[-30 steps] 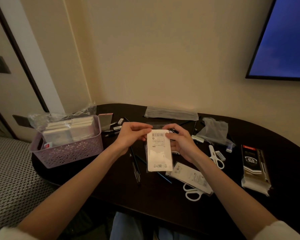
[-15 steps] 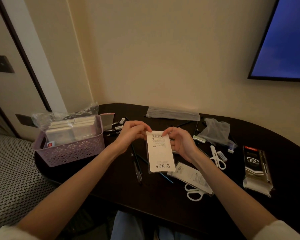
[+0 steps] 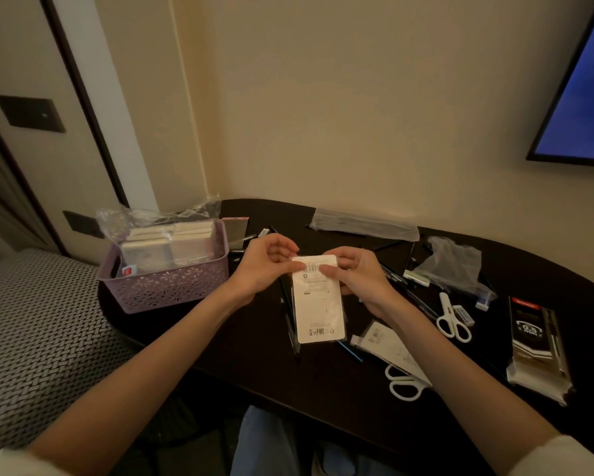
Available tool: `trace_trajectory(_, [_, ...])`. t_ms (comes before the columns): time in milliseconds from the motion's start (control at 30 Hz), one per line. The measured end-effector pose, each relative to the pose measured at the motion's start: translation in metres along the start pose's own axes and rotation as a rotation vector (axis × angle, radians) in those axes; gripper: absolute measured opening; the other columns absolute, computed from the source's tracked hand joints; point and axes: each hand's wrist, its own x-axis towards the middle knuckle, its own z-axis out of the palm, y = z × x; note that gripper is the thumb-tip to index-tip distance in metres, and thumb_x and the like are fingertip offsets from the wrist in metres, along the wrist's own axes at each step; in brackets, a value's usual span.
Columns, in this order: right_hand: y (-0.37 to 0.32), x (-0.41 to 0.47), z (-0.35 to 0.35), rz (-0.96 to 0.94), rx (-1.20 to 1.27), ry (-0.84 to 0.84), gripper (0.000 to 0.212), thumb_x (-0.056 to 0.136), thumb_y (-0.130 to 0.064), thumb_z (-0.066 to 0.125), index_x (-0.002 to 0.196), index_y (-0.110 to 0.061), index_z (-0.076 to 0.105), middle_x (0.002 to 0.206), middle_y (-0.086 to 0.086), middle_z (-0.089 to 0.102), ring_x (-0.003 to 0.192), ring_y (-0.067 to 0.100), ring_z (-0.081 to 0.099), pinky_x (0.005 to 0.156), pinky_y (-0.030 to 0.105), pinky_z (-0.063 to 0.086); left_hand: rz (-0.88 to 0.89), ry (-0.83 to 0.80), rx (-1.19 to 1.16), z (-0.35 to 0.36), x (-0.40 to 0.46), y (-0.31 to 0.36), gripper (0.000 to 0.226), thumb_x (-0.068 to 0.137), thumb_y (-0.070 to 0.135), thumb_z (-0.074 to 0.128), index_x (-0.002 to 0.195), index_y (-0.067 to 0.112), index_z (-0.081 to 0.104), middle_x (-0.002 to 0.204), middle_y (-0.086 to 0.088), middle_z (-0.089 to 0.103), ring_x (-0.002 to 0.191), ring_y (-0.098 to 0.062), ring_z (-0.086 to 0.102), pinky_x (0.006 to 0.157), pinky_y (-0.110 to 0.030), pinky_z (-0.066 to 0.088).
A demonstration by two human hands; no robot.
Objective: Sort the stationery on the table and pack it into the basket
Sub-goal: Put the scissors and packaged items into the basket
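fingers: both thumbs (image 3: 297, 266) press the barcode end of the packet (image 3: 318, 300); the left hand (image 3: 266, 266) and right hand (image 3: 355, 278) pinch it there from either side, the other fingers curled behind it.
packet: a flat white pack held upright at frame centre, above the table (image 3: 220, 345), its lower end hanging free.
handling: it looks light, thin and fairly stiff, probably in a slick clear sleeve; a grip across the top edge or by the two long sides should hold it, and I would not bend it.
basket: lilac, at centre left on the table, already part filled with boxes and a plastic bag (image 3: 117, 221); the packet is well apart from its rim (image 3: 172, 273).
left on the table: scissors (image 3: 451, 319), a refill pack (image 3: 534, 345), pens (image 3: 290, 324) and erasers to the right.
hidden: the packet's contents and small print are unreadable; what the fingers do behind it cannot be told; the pens beneath the hands are dim and partly covered.
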Motion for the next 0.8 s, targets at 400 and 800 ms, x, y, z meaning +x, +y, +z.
trace_trajectory(400, [-0.057, 0.05, 0.072, -0.242, 0.073, -0.094, 0.013, 0.089, -0.007, 0.065, 0.096, -0.014, 0.058, 0.102, 0.007, 0.071, 0.092, 0.02, 0.071, 0.072, 0.039, 0.06, 0.104, 0.367, -0.112, -0.078, -0.019, 0.004, 0.019, 0.08, 0.01, 0.075, 0.095, 0.014, 0.063, 0.09, -0.001, 0.069, 0.079, -0.003, 0.068, 0.069, -0.017, 0.055])
trace_trajectory(800, [-0.07, 0.117, 0.154, -0.281, 0.028, -0.126, 0.012, 0.084, -0.001, 0.068, 0.088, -0.012, 0.066, 0.089, 0.004, 0.065, 0.085, 0.015, 0.06, 0.074, 0.023, 0.052, 0.307, 0.552, 0.262, -0.175, -0.02, -0.03, 0.024, 0.076, 0.006, 0.079, 0.078, 0.028, 0.07, 0.073, 0.016, 0.07, 0.072, -0.006, 0.068, 0.073, -0.018, 0.056])
